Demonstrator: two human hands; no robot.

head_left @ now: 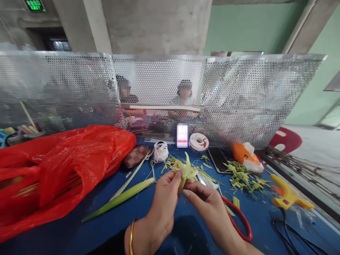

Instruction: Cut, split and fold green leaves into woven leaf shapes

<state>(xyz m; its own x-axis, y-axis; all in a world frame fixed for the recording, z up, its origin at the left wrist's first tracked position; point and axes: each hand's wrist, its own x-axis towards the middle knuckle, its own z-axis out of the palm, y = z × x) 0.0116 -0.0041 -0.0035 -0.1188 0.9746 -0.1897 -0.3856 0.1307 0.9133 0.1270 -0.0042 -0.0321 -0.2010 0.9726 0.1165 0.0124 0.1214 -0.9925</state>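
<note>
My left hand (165, 202), with a gold bangle at the wrist, is closed around the lower part of a folded pale-green leaf piece (187, 166). Pointed strips stick up and out from the top of it. The thumb and fingers of my right hand (205, 202) pinch its lower right side. Part of the piece is hidden behind my fingers. On the blue table, a long green leaf spear (120, 198) lies to the left of my hands. Red-handled scissors (243, 219) lie partly beneath my right hand, and leaf scraps (172, 163) are scattered behind the hands.
A big red plastic bag (66, 170) covers the left side. Along the back are a checkered pouch (136, 157), white string (160, 152), a lit phone (182, 135), a ribbon spool (199, 141), a dark phone (219, 159) and tissues (247, 157). A yellow glue gun (288, 194) lies right.
</note>
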